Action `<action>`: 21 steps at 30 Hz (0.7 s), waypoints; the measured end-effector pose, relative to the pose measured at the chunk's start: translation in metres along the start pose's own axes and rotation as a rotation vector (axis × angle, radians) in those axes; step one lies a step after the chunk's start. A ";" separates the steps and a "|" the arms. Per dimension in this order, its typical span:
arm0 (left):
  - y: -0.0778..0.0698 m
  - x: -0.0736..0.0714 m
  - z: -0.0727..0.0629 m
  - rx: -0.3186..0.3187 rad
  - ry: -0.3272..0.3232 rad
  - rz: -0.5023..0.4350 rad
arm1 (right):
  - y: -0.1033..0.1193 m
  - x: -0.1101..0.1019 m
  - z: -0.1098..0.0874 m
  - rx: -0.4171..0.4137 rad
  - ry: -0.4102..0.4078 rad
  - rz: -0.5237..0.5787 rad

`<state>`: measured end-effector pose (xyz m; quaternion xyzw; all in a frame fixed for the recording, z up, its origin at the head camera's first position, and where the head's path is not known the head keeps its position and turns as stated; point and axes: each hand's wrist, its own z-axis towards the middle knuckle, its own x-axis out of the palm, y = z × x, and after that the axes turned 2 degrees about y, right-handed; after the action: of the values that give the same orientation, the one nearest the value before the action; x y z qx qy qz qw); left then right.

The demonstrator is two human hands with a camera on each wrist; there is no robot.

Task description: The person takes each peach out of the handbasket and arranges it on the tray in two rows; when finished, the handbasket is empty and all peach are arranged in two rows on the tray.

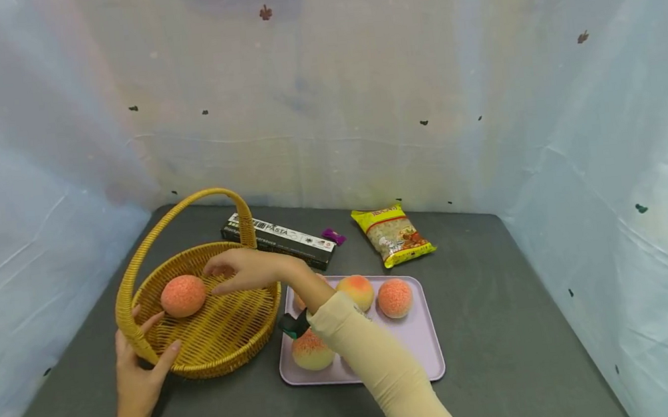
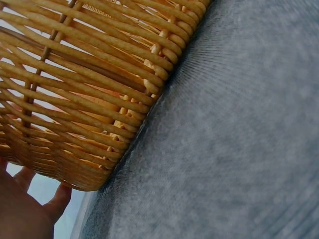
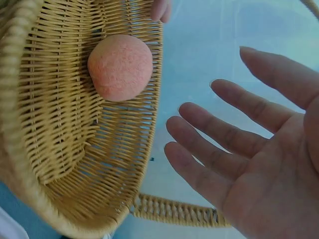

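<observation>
A round pink-orange peach (image 1: 183,296) with a speckled skin lies in the yellow wicker basket (image 1: 228,366), against its left side. At the basket's left, my left hand (image 1: 138,371) grips the rim by the foot of the handle, thumb and fingers on either side. The left wrist view shows its fingers at the woven wall (image 2: 75,99). My right hand (image 1: 249,269) hovers over the basket, just right of the peach. Its fingers are spread and nothing is in them; the right wrist view shows the bare palm (image 3: 269,169).
A lilac tray (image 1: 432,353) with several more peaches (image 1: 395,298) lies right of the basket, partly under my right forearm. Behind are a black pasta box (image 1: 289,240), a small purple packet (image 1: 333,237) and a yellow food bag (image 1: 393,235). The basket's tall handle (image 1: 188,202) arches overhead.
</observation>
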<state>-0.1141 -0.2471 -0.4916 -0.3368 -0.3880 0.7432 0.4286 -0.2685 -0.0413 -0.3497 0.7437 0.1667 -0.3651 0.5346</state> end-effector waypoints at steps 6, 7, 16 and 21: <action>0.026 -0.005 0.000 0.002 0.008 0.004 | -0.003 0.008 0.025 0.013 0.022 -0.026; 0.028 -0.005 0.000 0.005 0.009 0.009 | -0.003 0.009 0.029 0.023 0.021 -0.032; 0.022 -0.005 0.001 -0.010 0.011 0.010 | -0.004 0.018 0.060 0.092 -0.064 -0.026; -0.002 -0.003 0.000 -0.035 0.017 -0.013 | -0.006 0.026 0.071 0.127 -0.121 -0.017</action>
<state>-0.1121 -0.2488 -0.4895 -0.3478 -0.3994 0.7307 0.4307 -0.2803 -0.1079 -0.3840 0.7512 0.1168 -0.4237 0.4925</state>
